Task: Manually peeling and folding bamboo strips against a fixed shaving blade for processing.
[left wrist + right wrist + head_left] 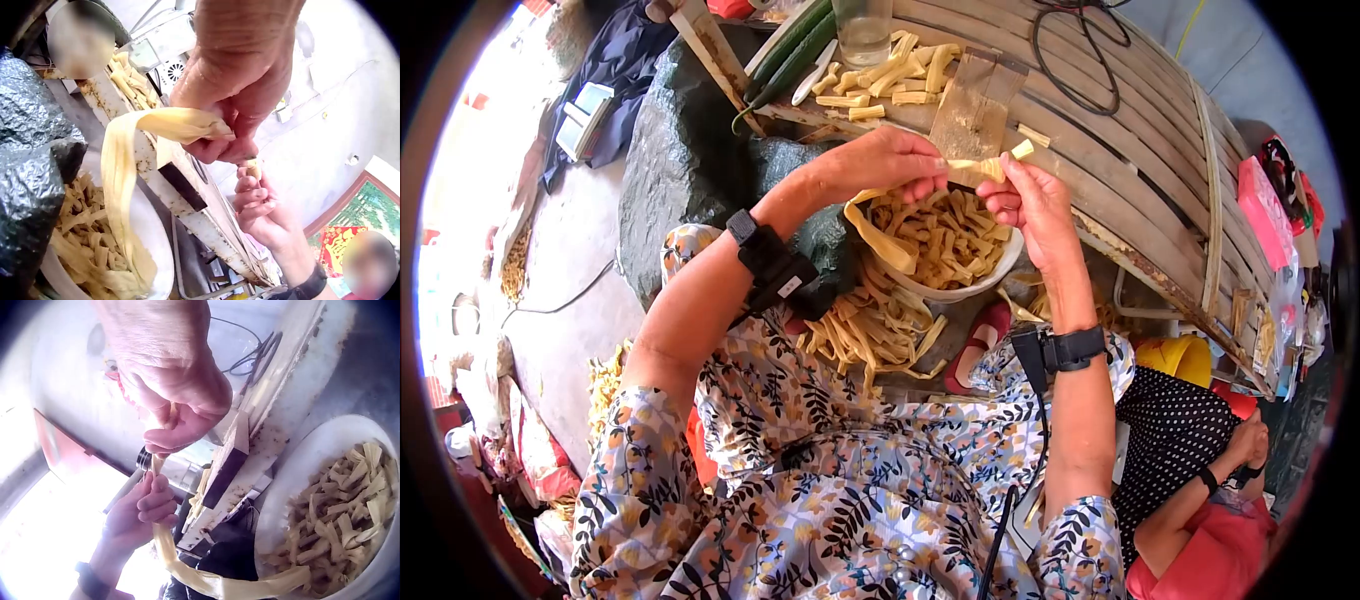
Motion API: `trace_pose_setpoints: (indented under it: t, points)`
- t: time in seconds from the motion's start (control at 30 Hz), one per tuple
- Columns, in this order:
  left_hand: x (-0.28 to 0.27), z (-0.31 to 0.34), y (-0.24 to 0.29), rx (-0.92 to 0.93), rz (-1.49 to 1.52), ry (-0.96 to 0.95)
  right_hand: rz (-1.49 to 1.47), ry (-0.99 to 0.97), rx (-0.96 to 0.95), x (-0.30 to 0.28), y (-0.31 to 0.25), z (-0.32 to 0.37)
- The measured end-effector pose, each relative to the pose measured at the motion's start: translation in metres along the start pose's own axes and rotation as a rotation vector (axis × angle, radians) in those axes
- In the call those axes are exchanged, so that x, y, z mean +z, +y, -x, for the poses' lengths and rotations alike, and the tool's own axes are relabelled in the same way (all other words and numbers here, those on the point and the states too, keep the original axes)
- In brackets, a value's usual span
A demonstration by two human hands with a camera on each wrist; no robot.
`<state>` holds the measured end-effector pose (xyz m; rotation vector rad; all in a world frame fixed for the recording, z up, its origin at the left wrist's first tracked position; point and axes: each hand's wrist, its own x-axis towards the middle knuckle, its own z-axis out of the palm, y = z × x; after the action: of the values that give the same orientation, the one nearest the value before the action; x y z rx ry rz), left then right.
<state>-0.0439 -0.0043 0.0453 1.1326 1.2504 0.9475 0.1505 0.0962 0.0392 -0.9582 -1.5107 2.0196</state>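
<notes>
Between both hands, above a white bucket [960,295], a pale yellow strip [965,170] is stretched. The left hand [885,165] pinches it between thumb and fingers; its long tail [122,181] hangs down into the bucket. The right hand [1040,205] pinches the other end, where a small rolled piece [1022,150] sticks out past the thumb. In the right wrist view the two hands are close together, with the strip [219,584] drooping below the left one. Knotted yellow pieces [950,235] fill much of the bucket.
A slatted bench [1100,150] carries a small board [975,105], short yellow rolls [900,75], a glass jar [863,30], cucumbers [795,55] and a black cable. Loose strips [870,325] lie below the bucket. Dark plastic [670,170] stands left; another person sits at lower right.
</notes>
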Motion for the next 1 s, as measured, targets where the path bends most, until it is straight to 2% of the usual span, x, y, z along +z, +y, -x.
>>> trace_pose_setpoints:
  t: [0.1,0.2,0.33,0.43,0.53,0.63,0.87,1.0]
  points:
    - [-0.011,0.000,0.010,-0.005,0.005,-0.017,-0.025,-0.046,0.003,0.011,-0.019,-0.001]
    - [-0.017,-0.004,0.017,-0.016,0.031,-0.051,0.033,-0.173,-0.119,0.010,-0.020,-0.015]
    - [-0.029,-0.015,0.016,-0.024,0.201,-0.109,-0.225,-0.147,-0.132,0.014,-0.014,-0.026]
    - [-0.037,-0.028,0.006,0.024,0.320,-0.138,-0.309,-0.069,-0.143,0.015,-0.012,-0.033]
    - [-0.033,-0.035,0.015,0.007,0.196,0.031,-0.312,-0.032,-0.129,0.012,-0.015,-0.043]
    - [-0.043,-0.052,0.010,0.116,0.067,0.053,-0.306,0.050,-0.126,0.007,-0.019,-0.052]
    - [-0.045,-0.078,0.005,0.247,-0.348,0.300,-0.258,0.163,-0.157,-0.002,-0.011,-0.073]
    - [-0.043,-0.083,0.006,0.234,-0.320,0.323,-0.267,0.178,-0.166,-0.004,-0.010,-0.079]
